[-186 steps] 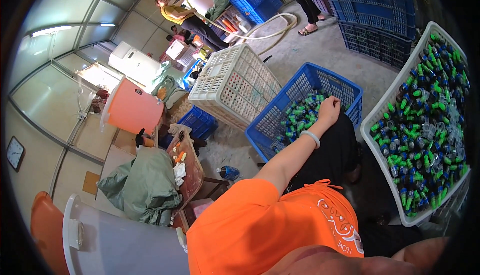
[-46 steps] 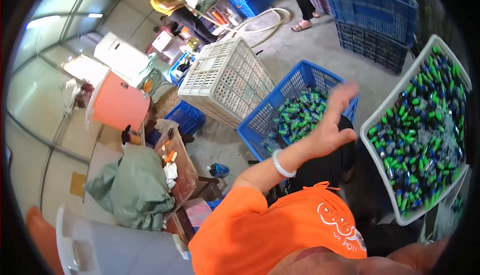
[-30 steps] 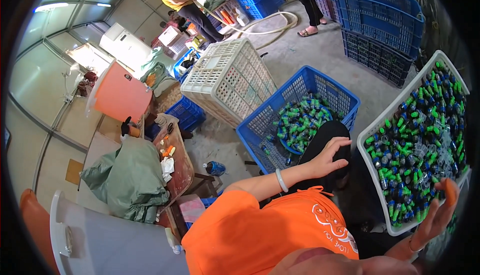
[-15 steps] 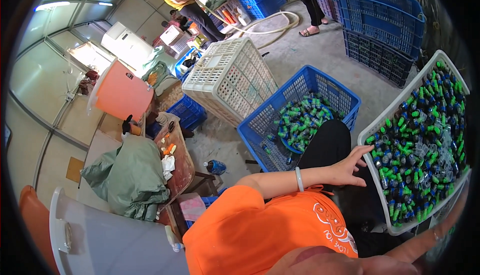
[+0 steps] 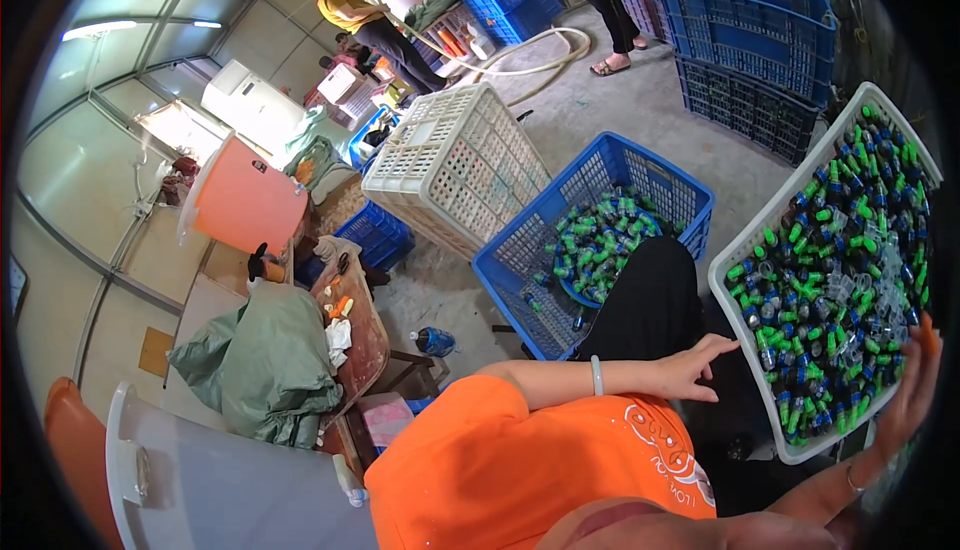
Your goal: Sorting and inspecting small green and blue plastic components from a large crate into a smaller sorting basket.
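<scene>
L hand (image 5: 695,370): part-open, nothing seen in grip, fingertips at or just beside rim of white crate (image 5: 763,397). R hand (image 5: 908,385): fingers extended by near-R corner; can't tell if gripping. Rec. firm hold both sides, even force, no jerks, so green-topped pcs (image 5: 822,295) stay in. Crate at scene R, open top up; long axis approx. near-L to far-R.

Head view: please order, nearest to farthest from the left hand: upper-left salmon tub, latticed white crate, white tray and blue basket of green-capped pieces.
1. White tray: right of the left hand.
2. Blue basket: beyond the knee.
3. Latticed white crate: left of basket.
4. Salmon tub: farther left.
</scene>
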